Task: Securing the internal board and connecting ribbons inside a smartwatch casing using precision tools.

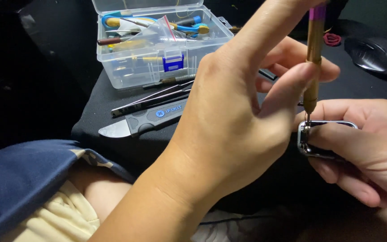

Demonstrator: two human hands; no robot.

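Gripping screwdriver (314, 58), left hand (234, 116) hides most of watch case (325, 139).

Slim brass-coloured precision screwdriver with a purple cap (313, 58), standing nearly upright, tip down on the rim of a small rounded-rectangle metal watch case with a shiny silver frame (325, 140). Lying flat-ish, mostly covered by fingers.

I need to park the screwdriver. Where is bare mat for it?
Free: dark mat left of the grey pry tool, below the clear box; also between the red band and right hand. Crowded: around the left hand and tweezers.
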